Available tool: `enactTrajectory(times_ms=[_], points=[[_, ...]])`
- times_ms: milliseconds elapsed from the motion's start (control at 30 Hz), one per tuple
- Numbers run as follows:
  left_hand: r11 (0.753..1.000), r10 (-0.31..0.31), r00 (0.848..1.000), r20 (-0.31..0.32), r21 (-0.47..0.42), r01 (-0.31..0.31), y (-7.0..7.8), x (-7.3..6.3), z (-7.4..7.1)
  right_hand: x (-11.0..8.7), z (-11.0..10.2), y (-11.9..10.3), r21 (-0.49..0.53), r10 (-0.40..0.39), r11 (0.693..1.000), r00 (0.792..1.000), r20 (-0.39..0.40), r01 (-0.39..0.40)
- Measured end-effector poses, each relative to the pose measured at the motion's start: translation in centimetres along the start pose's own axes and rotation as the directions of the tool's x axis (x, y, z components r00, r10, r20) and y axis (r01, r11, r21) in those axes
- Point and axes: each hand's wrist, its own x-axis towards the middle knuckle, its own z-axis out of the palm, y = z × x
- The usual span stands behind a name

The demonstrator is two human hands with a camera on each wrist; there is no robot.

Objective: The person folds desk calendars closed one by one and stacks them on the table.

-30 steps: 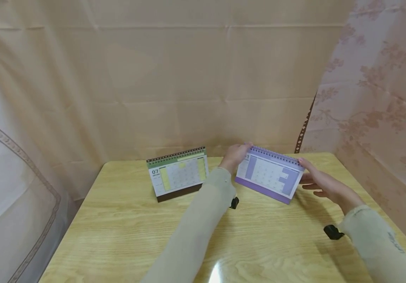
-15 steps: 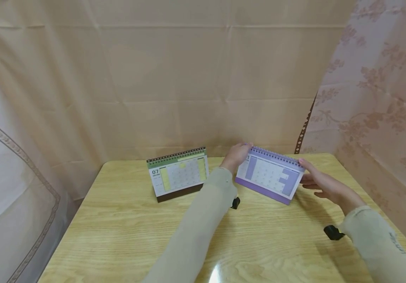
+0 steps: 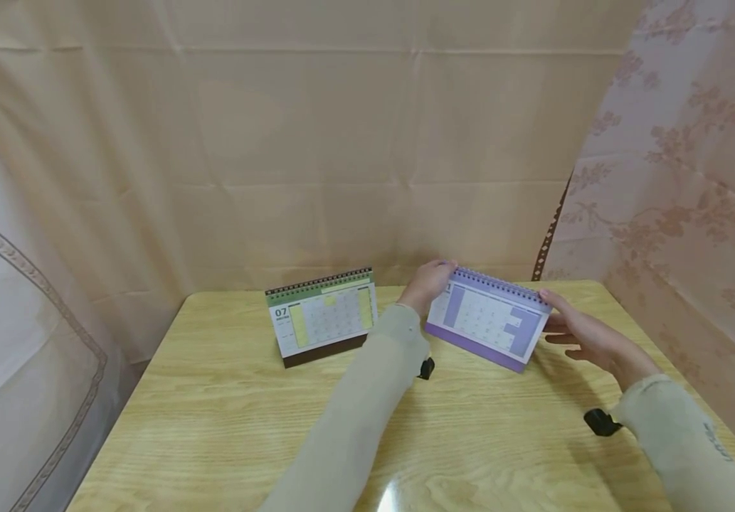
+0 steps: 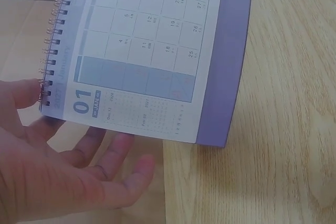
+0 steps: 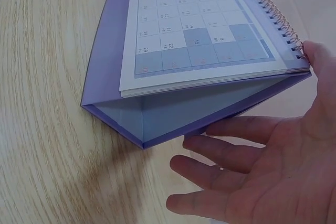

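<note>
A purple desk calendar [image 3: 489, 313] stands tilted back like a tent on the table, its January page toward me. My left hand [image 3: 429, 282] holds its top left corner; in the left wrist view the thumb [image 4: 23, 93] lies at the spiral binding and the other fingers reach behind the page. At the top right corner my right hand [image 3: 588, 338] grips with the thumb on the binding's end and the index finger against the back panel. The remaining right fingers [image 5: 199, 203] spread loosely behind. The calendar's hollow triangular side shows in the right wrist view.
A second desk calendar [image 3: 329, 313], green and yellow with a dark base and the number 07, stands left of my left forearm, which overlaps its corner. The wooden table [image 3: 213, 427] ends at a beige curtain [image 3: 316, 142]; a flowered cloth [image 3: 694, 178] hangs at the right.
</note>
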Motion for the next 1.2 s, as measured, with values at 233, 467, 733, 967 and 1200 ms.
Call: enactTrajectory(times_ms=[233, 467, 733, 967, 1200], points=[[0.998, 0.015, 0.999, -0.046, 0.068, -0.012, 0.32, -0.23, 0.19, -0.04, 0.16, 0.12, 0.013, 0.016, 1.000, 1.000, 0.022, -0.016], [0.995, 0.033, 0.998, -0.049, 0.099, -0.029, 0.45, -0.26, 0.12, -0.13, 0.17, 0.16, -0.009, -0.014, 1.000, 1.000, -0.002, 0.014], [0.998, 0.022, 0.999, -0.034, 0.067, -0.020, 0.32, -0.24, 0.04, -0.07, 0.22, -0.15, 0.036, -0.064, 0.997, 0.996, -0.054, 0.066], [0.996, 0.031, 0.998, -0.057, 0.089, -0.026, 0.27, -0.31, 0.09, -0.09, 0.52, -0.38, 0.077, -0.084, 0.993, 0.993, -0.085, 0.091], [0.996, 0.023, 0.997, -0.069, 0.087, -0.017, 0.24, -0.36, 0.17, 0.20, 0.45, -0.08, 0.172, -0.090, 0.980, 0.992, -0.084, 0.104]])
